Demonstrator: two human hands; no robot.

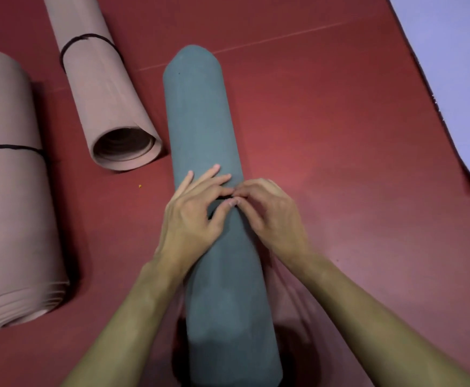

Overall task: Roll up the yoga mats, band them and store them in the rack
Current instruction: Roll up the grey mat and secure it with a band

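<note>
Nearest the lens, the near end of a rolled teal yoga mat [200, 113] sits low in the view, between the person's two bare forearms. This mat lies on the red floor [340, 163] and runs lengthwise away from the camera, with its far end rounded. Both hands meet on top of the roll, about midway along it. Left hand [194, 219]: three fingers lie straight and spread across the mat's upper surface, while the forefinger and thumb close together on a thin black band [219, 199], of which only a short dark stretch shows between them. Right hand [273, 216]: fingers curled, tips drawn in against those of the left hand, pinching at the same band. Whether the band passes fully round the roll cannot be told, as the hands cover it. Well apart to the left lies a large pink rolled mat [13, 205], its spiral end toward the camera, with a black band [10, 148] round it. Between that mat and the teal one lies a second pink rolled mat [99, 101], angled, its open end near the teal roll but not touching it; a black band [88, 37] circles it toward the far end. One lavender mat [457, 65] lies flat on the floor at the upper right. One small yellow speck [140, 186] lies on the floor left of the hands.
</note>
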